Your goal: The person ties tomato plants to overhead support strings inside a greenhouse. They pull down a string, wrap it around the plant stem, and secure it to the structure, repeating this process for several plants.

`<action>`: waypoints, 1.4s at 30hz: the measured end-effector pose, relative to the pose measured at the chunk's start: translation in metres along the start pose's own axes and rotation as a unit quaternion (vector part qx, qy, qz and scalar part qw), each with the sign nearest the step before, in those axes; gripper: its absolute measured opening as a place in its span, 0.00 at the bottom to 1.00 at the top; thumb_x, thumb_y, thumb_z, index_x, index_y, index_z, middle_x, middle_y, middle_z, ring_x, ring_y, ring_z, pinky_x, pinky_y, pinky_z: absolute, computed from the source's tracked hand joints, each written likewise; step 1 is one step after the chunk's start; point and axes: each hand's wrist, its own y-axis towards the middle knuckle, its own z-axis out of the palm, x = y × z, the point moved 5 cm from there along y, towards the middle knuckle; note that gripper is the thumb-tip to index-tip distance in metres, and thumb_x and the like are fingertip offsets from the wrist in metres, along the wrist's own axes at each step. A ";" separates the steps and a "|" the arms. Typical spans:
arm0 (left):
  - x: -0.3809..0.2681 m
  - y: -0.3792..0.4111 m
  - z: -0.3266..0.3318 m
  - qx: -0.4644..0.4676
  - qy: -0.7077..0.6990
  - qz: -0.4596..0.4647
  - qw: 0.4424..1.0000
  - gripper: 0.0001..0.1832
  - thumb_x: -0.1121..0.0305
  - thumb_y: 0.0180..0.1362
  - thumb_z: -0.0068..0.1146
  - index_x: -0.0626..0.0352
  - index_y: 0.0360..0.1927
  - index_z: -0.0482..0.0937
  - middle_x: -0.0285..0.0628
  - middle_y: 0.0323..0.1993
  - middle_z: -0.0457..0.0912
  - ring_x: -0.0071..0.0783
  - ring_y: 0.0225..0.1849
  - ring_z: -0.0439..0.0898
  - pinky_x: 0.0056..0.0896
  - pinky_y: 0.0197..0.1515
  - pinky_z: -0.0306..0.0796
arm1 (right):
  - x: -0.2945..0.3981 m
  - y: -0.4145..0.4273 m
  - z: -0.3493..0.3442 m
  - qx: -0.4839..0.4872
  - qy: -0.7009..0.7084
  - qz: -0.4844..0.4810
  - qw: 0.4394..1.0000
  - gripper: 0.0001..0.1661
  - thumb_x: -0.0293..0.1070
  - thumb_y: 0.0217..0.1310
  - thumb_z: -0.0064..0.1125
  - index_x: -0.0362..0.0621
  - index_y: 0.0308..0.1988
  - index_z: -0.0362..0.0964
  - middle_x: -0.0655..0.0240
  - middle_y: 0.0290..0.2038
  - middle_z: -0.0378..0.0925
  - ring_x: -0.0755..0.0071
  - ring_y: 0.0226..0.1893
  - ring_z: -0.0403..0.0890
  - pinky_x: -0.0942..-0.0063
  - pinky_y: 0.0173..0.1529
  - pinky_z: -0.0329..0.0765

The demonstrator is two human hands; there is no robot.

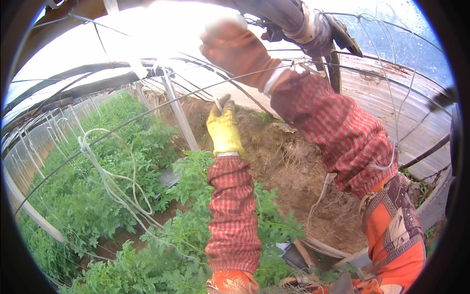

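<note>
My left hand (pixel 224 128), in a yellow glove with darkened fingertips, reaches forward above the leafy plants. A thin pale strand (pixel 218 104) shows between its thumb and fingers. Higher up, my right hand (pixel 237 55) wears an orange glove, with its fingers curled. Glare and a whitish blur at its top hide whether it holds anything. A taut wire (pixel 154 108) crosses the view diagonally and passes by the right wrist. From this wire hangs a knotted bundle of pale twine (pixel 106 176), its loops and ends falling among the tomato-like plants (pixel 187 235).
An earth bank (pixel 293 172) with dry roots rises behind the plants. A pale post (pixel 180 110) leans near the left hand. Overhead at right is a wrapped pole joint (pixel 308 27). Plastic sheeting (pixel 382 92) covers the right side, with loose strings (pixel 398 110) hanging before it.
</note>
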 end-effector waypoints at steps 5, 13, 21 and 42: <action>-0.061 0.048 0.027 0.009 -0.066 0.036 0.997 0.21 0.67 0.60 0.61 0.63 0.55 0.74 0.42 0.40 0.83 0.27 0.35 0.82 0.23 0.32 0.78 | 0.009 -0.023 0.001 -0.003 0.085 0.082 0.993 0.11 0.32 0.52 0.57 0.49 0.39 0.76 0.71 0.46 0.76 0.65 0.52 0.74 0.66 0.55 0.72; -0.151 0.051 0.018 0.023 0.066 0.096 0.993 0.12 0.68 0.56 0.65 0.58 0.43 0.83 0.36 0.31 0.79 0.24 0.30 0.78 0.22 0.30 0.79 | -0.023 -0.021 -0.015 -0.004 0.069 0.191 0.979 0.16 0.29 0.51 0.57 0.50 0.44 0.74 0.67 0.46 0.74 0.63 0.44 0.78 0.66 0.45 0.76; -0.138 0.087 0.023 -0.059 -0.298 0.169 0.938 0.11 0.82 0.59 0.54 0.63 0.44 0.79 0.46 0.41 0.80 0.31 0.37 0.80 0.37 0.46 0.81 | 0.004 -0.043 -0.021 -0.024 0.152 0.185 0.971 0.18 0.27 0.48 0.58 0.51 0.44 0.74 0.66 0.50 0.74 0.60 0.51 0.75 0.63 0.54 0.72; -0.173 0.128 0.070 0.194 0.461 0.330 0.801 0.13 0.71 0.61 0.46 0.59 0.43 0.81 0.37 0.33 0.81 0.26 0.30 0.75 0.27 0.36 0.71 | -0.041 -0.030 0.060 0.104 0.508 0.385 0.763 0.14 0.30 0.62 0.51 0.34 0.43 0.74 0.58 0.37 0.79 0.64 0.33 0.81 0.70 0.38 0.78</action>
